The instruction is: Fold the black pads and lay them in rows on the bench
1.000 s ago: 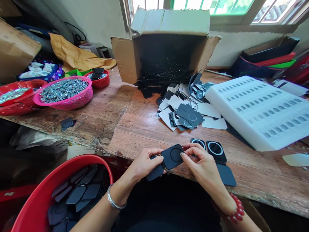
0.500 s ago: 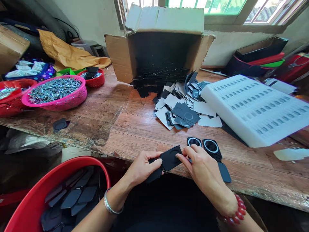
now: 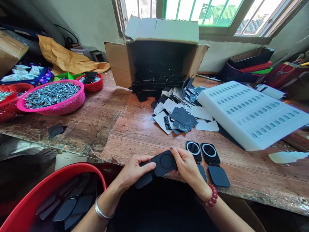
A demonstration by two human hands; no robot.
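Between my hands, over the table's front edge, is a black folding wireless charger (image 3: pixel 165 162), two hinged panels opened out, with a round ring mark on the right panel. My left hand (image 3: pixel 137 169) grips it near the hinge, thumb on top. Closed on the right panel's far edge is my right hand (image 3: pixel 188 164), its thumb along the top corner. Just right of that hand lie two more opened black chargers: one charger (image 3: pixel 218 175) in full view with a white ring and grid, and another charger (image 3: pixel 193 151) partly covered by my hand.
A pile of black and white cards (image 3: pixel 184 117) lies before an open cardboard box (image 3: pixel 116 64). To the right are a white foam tray (image 3: pixel 243 122) and a bottle (image 3: pixel 286 157). A pink basket (image 3: pixel 74 101) of metal parts stands left; below, a red tub (image 3: pixel 72 166) holds black panels.
My right hand has gone from a fingertip pinch on the panel to a grip at its right edge. The charger has turned, so its ring shows more plainly. The view has shifted slightly.
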